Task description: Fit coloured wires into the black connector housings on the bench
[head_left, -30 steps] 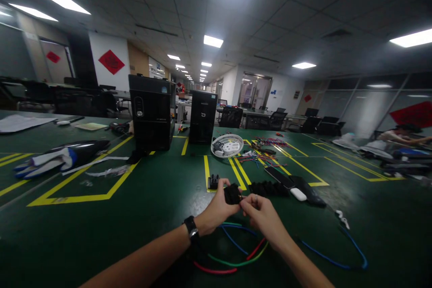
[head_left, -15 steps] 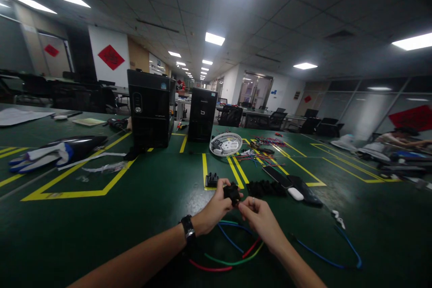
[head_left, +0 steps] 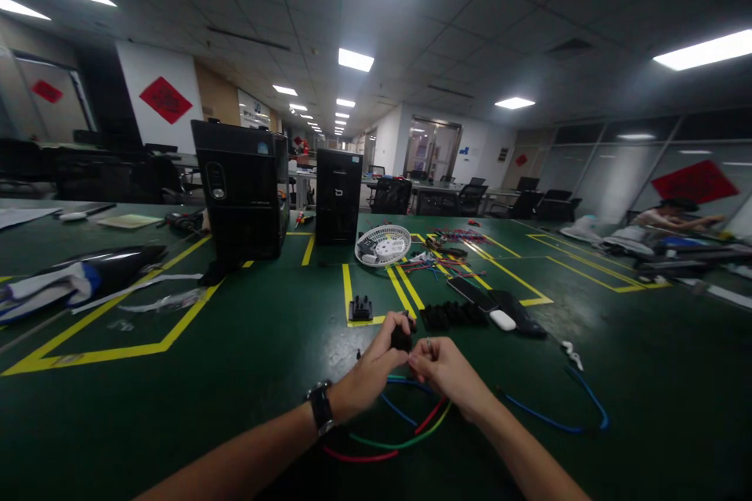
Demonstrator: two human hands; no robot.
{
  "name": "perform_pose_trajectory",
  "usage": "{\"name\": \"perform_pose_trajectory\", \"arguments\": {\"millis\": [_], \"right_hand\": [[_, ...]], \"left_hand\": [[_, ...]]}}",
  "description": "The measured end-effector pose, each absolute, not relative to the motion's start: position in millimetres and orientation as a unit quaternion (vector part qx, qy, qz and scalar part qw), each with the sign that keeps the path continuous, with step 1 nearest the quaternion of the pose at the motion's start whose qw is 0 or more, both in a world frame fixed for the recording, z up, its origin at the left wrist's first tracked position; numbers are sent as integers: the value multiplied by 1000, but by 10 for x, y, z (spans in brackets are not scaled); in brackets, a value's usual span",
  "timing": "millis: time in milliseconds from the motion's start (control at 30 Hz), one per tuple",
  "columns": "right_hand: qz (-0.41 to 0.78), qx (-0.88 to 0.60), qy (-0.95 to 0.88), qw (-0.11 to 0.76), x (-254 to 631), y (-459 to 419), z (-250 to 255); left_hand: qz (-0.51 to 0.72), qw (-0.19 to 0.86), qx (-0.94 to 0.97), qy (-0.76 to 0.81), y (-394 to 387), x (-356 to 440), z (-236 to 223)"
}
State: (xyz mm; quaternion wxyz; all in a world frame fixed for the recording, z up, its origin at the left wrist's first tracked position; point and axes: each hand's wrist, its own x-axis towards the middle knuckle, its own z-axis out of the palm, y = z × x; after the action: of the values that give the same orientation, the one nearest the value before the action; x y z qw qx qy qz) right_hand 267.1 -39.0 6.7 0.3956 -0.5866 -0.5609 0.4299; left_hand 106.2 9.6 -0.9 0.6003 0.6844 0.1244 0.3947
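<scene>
My left hand (head_left: 381,364), with a watch on its wrist, is closed around a small black block (head_left: 402,338); the fingers cover much of it. Fingertips of my right hand (head_left: 445,368) are pinched together right beside the block, at its lower right. What they hold, if anything, is too small to make out. Beneath both hands lie several coloured wires: a red wire (head_left: 361,455), a green wire (head_left: 388,442) and a blue wire (head_left: 398,409). A black part with upright prongs (head_left: 360,308) stands just beyond my left hand, and a row of black parts (head_left: 453,315) lies beyond my right.
Two black computer towers (head_left: 242,196) (head_left: 339,197) stand across the green table (head_left: 235,407). Near them is a white basket (head_left: 392,250) beside loose wires (head_left: 452,243). A phone (head_left: 471,293), a white case (head_left: 503,320) and a blue wire (head_left: 587,429) lie rightward. A person (head_left: 670,215) sits far right.
The view has turned slightly, so the surroundings sit further left. Both hands stay together at the black block, which my left fingers now cover more.
</scene>
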Motion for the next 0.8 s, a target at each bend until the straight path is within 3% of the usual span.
{"name": "perform_pose_trajectory", "arguments": {"millis": [133,367,633,800], "right_hand": [[454,-558,-574,392,2626,-416,124],[431,-502,-644,385,2510,-529,184],[394,-545,-645,363,2470,-610,441],[224,-588,-654,420,2464,-767,463]], "left_hand": [[432,604,651,156,93,1102,3],[503,497,665,241,254,1037,50],[544,540,600,230,171,1124,51],[679,541,438,233,607,1028,481]]}}
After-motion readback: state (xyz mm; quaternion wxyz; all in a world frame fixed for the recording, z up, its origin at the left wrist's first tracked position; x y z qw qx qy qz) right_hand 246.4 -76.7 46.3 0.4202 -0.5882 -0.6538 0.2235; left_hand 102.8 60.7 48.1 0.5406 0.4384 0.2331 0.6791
